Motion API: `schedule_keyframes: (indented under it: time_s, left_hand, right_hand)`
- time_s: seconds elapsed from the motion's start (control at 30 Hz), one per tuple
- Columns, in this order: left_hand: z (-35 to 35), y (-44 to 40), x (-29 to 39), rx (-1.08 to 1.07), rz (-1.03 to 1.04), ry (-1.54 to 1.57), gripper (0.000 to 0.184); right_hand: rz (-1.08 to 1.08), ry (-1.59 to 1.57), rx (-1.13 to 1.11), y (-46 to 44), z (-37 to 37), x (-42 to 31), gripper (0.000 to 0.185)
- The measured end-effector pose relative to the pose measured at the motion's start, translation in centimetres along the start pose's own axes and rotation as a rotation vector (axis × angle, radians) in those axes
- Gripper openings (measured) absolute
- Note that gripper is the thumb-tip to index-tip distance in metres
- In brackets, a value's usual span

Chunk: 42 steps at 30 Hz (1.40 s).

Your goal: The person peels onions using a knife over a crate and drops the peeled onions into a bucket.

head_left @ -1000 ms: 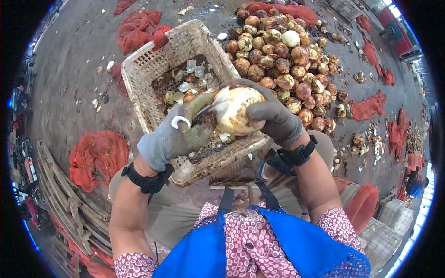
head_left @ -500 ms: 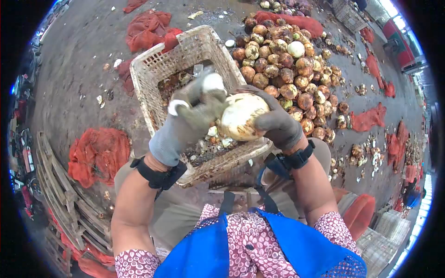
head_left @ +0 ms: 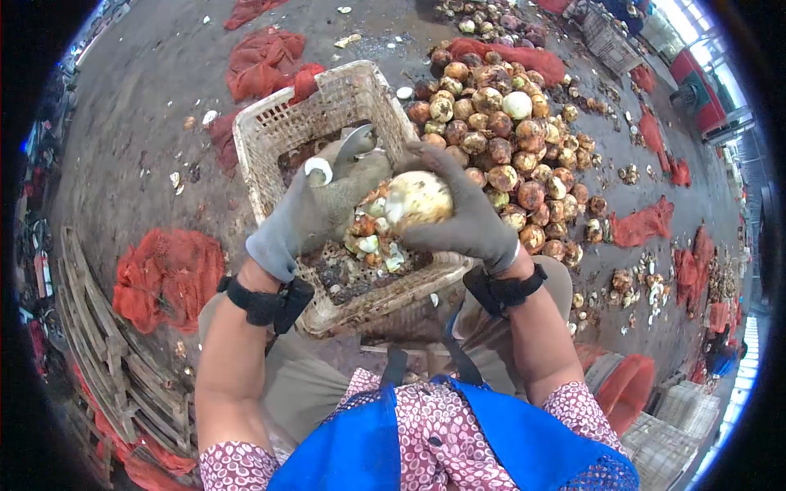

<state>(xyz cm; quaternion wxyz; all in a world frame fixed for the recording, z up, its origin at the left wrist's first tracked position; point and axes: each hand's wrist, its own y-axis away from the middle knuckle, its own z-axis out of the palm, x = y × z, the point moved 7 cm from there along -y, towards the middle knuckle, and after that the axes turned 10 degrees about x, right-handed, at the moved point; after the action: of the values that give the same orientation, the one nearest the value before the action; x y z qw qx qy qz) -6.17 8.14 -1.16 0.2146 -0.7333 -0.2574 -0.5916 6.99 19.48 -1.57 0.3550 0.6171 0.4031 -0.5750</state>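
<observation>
My right hand (head_left: 467, 204), in a grey glove, is closed around a large pale onion (head_left: 419, 199) with brown stains. Just left of the onion, my gloved left hand (head_left: 340, 192) is wrapped round a small knife, whose curved blade (head_left: 355, 141) points up and away; its handle is hidden in the fist. A white band (head_left: 318, 171) shows at the left thumb. Both hands are above a dirty whitish plastic crate (head_left: 323, 98). Onion skins and scraps (head_left: 372, 237) lie in the crate below the onion.
Beyond the crate, to the right, is a big heap of brown-skinned onions (head_left: 499, 151). Red mesh sacks (head_left: 168, 278) lie about the floor. Wooden pallets (head_left: 115, 352) stand at the left, and more crates (head_left: 610, 41) are at the far right.
My left hand has moved slightly down and left, and the knife blade now shows clearly. The onion has tilted in my right hand. More scraps are visible beneath it.
</observation>
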Motion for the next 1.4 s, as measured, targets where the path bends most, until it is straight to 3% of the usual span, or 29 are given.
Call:
schedule_keyframes:
  time_s: [0.07,0.13,0.2,0.33,0.37,0.43,0.53,0.6,0.63,0.67,0.73,0.77,0.8,0.87,0.93,0.97,1.0,1.07,1.1,1.13,1.2,1.27,1.3,1.37,1.4]
  left_hand:
    - [0.8,0.2,-0.7,-0.113,0.005,0.230,0.046]
    - [0.9,0.6,-0.2,-0.096,0.020,0.115,0.048]
    - [2.7,1.5,0.6,-0.274,0.000,-0.016,0.053]
    - [1.7,1.1,0.2,-0.225,0.410,-0.125,0.050]
    - [1.6,1.3,0.1,-0.224,0.409,-0.124,0.050]
    - [2.3,1.7,1.0,-0.347,0.157,-0.123,0.055]
    - [2.6,1.8,1.3,-0.300,0.258,-0.149,0.049]
    - [2.7,2.3,1.9,-0.253,0.300,-0.216,0.039]
    - [2.5,2.2,1.6,-0.220,0.200,-0.027,0.037]
    - [2.1,2.0,2.2,-0.175,0.237,-0.009,0.041]
    - [1.2,1.7,2.5,-0.138,0.290,0.004,0.045]
    - [0.0,1.6,2.2,-0.041,0.358,0.022,0.046]
    - [-0.9,1.4,2.0,0.003,0.314,0.079,0.046]
    - [-1.9,1.1,1.6,0.041,0.117,0.230,0.046]
    - [-2.2,0.9,2.2,0.144,0.158,-0.444,0.047]
    - [-1.9,1.0,1.9,0.147,0.170,-0.446,0.047]
    - [-1.6,1.0,0.5,0.178,0.142,-0.426,0.052]
    - [-1.0,0.7,-1.6,0.240,0.089,-0.387,0.063]
    - [0.1,0.6,-1.0,0.198,0.133,-0.152,0.064]
    - [0.8,0.4,-0.4,0.201,0.142,-0.152,0.064]
    - [2.1,0.1,0.1,0.165,0.070,-0.052,0.059]
    - [2.5,-0.3,0.0,0.129,0.181,0.023,0.050]
    - [2.3,-0.2,-0.8,0.120,0.272,-0.010,0.048]
    - [3.1,-0.8,1.2,0.097,0.361,-0.014,0.046]
    - [3.4,-0.6,2.9,0.088,0.331,-0.004,0.046]
  right_hand:
    - [-0.072,-0.006,-0.060,-0.3,1.4,-0.3,0.098]
    - [-0.514,0.375,-0.064,-0.1,2.5,-1.8,0.103]
    - [-0.411,0.371,-0.130,-0.2,2.9,-0.9,0.109]
    - [-0.406,0.452,-0.148,-0.1,3.1,-1.1,0.112]
    - [-0.423,0.473,-0.127,-0.2,2.9,-1.3,0.111]
    - [-0.439,0.496,-0.102,-0.3,2.4,-1.5,0.110]
    - [-0.373,0.555,-0.018,-0.6,1.1,-0.9,0.103]
    - [-0.112,0.243,0.016,-1.1,0.0,1.3,0.082]
    - [-0.043,0.204,0.090,-1.6,-0.3,2.7,0.064]
    - [-0.053,0.207,0.103,-1.9,-0.5,3.2,0.064]
    - [0.335,-0.615,0.063,-1.9,0.2,5.6,0.053]
    - [0.389,-0.752,0.122,-1.6,0.1,6.1,0.047]
    - [0.357,-0.908,0.156,-1.6,0.2,5.8,0.044]
    - [0.355,-0.841,0.231,-1.6,-1.3,5.9,0.040]
    - [0.269,-1.009,0.187,-2.2,-1.8,4.7,0.041]
    - [0.202,-1.177,0.129,-2.6,-1.8,3.9,0.043]
    - [0.193,-1.175,0.121,-2.8,-1.5,3.8,0.043]
    - [0.167,-1.001,0.379,-3.1,-1.8,4.7,0.051]
    - [0.204,-1.006,0.405,-3.0,-1.6,4.9,0.051]
    - [0.192,-0.963,0.424,-2.7,-1.3,4.3,0.050]
    - [0.170,-1.073,0.347,-2.6,-0.2,3.7,0.048]
    - [0.016,-0.852,0.242,-3.0,0.4,2.1,0.050]
    - [0.044,-0.498,0.345,-2.8,0.2,1.3,0.055]
    - [0.150,-0.594,0.337,-3.3,0.8,5.1,0.066]
    - [0.156,-0.654,0.309,-3.2,0.5,4.9,0.058]
